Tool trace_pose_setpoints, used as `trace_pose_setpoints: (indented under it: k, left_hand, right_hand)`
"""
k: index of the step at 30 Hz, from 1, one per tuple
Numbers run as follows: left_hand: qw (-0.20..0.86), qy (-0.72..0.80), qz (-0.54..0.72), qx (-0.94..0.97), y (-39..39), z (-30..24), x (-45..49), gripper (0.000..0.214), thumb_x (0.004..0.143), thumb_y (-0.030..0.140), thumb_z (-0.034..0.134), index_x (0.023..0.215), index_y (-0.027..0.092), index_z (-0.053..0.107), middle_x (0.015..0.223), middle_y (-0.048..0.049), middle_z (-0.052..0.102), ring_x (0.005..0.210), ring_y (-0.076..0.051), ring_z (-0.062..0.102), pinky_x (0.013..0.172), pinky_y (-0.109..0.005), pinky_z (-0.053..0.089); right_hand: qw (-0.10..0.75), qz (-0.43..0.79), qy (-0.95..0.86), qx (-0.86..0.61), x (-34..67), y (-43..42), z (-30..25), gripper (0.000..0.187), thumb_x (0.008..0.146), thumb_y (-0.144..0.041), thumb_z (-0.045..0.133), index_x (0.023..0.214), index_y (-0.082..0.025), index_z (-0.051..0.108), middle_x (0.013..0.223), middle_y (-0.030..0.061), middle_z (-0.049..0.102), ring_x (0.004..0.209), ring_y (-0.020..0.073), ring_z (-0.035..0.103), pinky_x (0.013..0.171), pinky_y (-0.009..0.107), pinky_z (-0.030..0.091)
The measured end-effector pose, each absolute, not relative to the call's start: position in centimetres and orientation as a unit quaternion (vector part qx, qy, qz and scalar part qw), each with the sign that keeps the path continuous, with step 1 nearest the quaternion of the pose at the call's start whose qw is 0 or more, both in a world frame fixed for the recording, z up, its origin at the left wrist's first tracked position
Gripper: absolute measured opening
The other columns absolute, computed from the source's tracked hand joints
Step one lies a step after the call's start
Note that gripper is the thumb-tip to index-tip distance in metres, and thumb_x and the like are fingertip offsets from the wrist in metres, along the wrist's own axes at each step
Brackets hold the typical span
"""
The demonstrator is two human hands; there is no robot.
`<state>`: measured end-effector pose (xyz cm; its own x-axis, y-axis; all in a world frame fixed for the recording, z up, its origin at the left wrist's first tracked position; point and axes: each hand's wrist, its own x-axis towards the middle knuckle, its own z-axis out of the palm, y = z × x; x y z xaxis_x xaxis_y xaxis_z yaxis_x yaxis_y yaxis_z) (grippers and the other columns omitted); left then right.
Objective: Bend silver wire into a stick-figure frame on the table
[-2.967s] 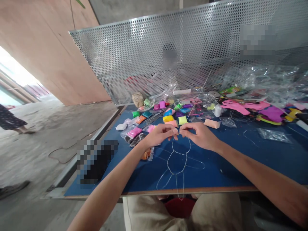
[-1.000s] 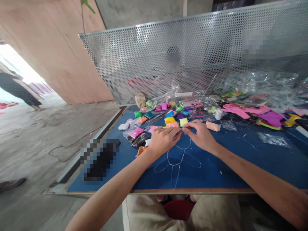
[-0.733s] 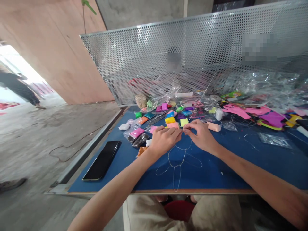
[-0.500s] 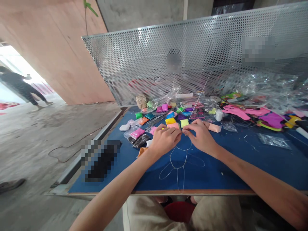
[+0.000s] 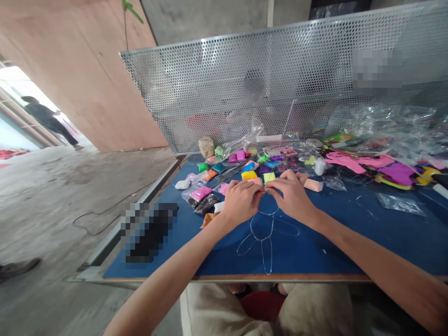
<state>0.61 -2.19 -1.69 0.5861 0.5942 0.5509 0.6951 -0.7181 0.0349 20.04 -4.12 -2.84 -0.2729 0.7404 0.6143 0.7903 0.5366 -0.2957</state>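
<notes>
Thin silvery wire (image 5: 262, 239), bent into a ring with several long loops, hangs below my hands over the blue tabletop (image 5: 308, 254). My left hand (image 5: 242, 199) pinches the wire at its upper part, fingers closed. Right beside it, my right hand (image 5: 290, 192) pinches the same wire between thumb and forefinger. The fingertips of both hands nearly meet, and the exact grip point is too small to make out. A straight free end of wire (image 5: 289, 116) sticks up beyond my hands. Just behind them lie a lime-yellow packet (image 5: 269, 177) and a yellow packet (image 5: 248, 175).
Several coloured packets (image 5: 200, 193) lie to the left and back. Pink sheets (image 5: 345, 162) and clear plastic bags (image 5: 388, 135) pile up at the right. A perforated metal panel (image 5: 210, 88) stands along the back edge. A person (image 5: 49, 119) is far off at left.
The wire loops have swung and turned slightly below my hands. The upright wire end has shifted left and tilts less. The distant person has moved right.
</notes>
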Motion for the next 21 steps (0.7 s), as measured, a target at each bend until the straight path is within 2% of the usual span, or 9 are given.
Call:
trace_pose_setpoints:
  k: [3,5,7,9,13,17,21]
  left_hand:
    - [-0.031,-0.363,-0.274,-0.890,-1.8,-1.6,0.4,0.017,0.096,0.031,0.051,0.092,0.024,0.066,0.085,0.0000,0.072,0.078,-0.016,0.064,0.065,-0.030,0.040]
    - [-0.064,-0.358,-0.260,-0.894,-1.6,-1.5,0.4,0.018,0.095,0.032,0.051,0.091,0.024,0.067,0.081,0.0009,0.072,0.071,-0.015,0.064,0.062,-0.028,0.040]
    - [-0.024,-0.361,-0.256,-0.896,-1.6,-1.6,0.5,0.013,0.091,0.033,0.058,0.092,0.025,0.068,0.082,0.0013,0.072,0.072,-0.016,0.065,0.066,-0.029,0.042]
    - [0.062,-0.357,-0.263,-0.894,-1.6,-1.8,0.7,0.011,0.087,0.032,0.064,0.094,0.026,0.069,0.086,0.0005,0.074,0.078,-0.018,0.067,0.076,-0.034,0.042]
    - [0.198,-0.315,-0.265,-0.890,-1.7,-2.1,0.8,0.015,0.094,0.028,0.055,0.095,0.026,0.070,0.087,-0.0012,0.075,0.080,-0.018,0.066,0.086,-0.039,0.038]
    - [0.246,-0.279,-0.248,-0.894,-1.8,-2.2,0.6,0.019,0.095,0.020,0.051,0.094,0.025,0.069,0.081,-0.0015,0.073,0.080,-0.017,0.064,0.086,-0.038,0.037]
    - [0.274,-0.265,-0.240,-0.893,-2.0,-2.3,0.5,0.021,0.094,0.013,0.050,0.094,0.025,0.068,0.075,-0.0010,0.071,0.078,-0.016,0.061,0.085,-0.036,0.037]
  right_hand:
    - [0.371,-0.036,-0.794,-0.481,20.1,-4.1,-3.0,0.027,0.099,-0.039,0.049,0.092,-0.026,0.071,0.091,0.0041,0.075,0.089,0.0256,0.049,0.087,0.049,0.023]
    - [0.376,-0.018,-0.788,-0.486,20.3,-4.0,-3.2,0.023,0.098,-0.038,0.052,0.092,-0.026,0.072,0.091,0.0038,0.074,0.089,0.0252,0.050,0.087,0.048,0.025]
    - [0.378,0.011,-0.780,-0.499,20.5,-3.6,-3.4,0.020,0.095,-0.036,0.055,0.091,-0.027,0.072,0.087,0.0041,0.073,0.090,0.0254,0.052,0.087,0.046,0.029]
    - [0.379,0.045,-0.768,-0.515,20.8,-3.2,-3.6,0.018,0.094,-0.035,0.056,0.088,-0.026,0.071,0.084,0.0040,0.072,0.090,0.0254,0.054,0.087,0.044,0.032]
    - [0.372,0.152,-0.756,-0.517,21.1,-2.4,-4.0,0.023,0.094,-0.037,0.053,0.083,-0.023,0.067,0.082,0.0018,0.070,0.087,0.0232,0.058,0.081,0.038,0.038]
    - [0.372,0.270,-0.739,-0.494,21.2,-1.9,-4.5,0.028,0.093,-0.041,0.050,0.082,-0.020,0.064,0.074,0.0008,0.067,0.071,0.0189,0.059,0.068,0.031,0.041]
    - [0.391,0.325,-0.732,-0.454,21.5,-1.7,-4.6,0.030,0.091,-0.045,0.053,0.080,-0.019,0.063,0.074,0.0008,0.065,0.071,0.0176,0.059,0.069,0.030,0.043]
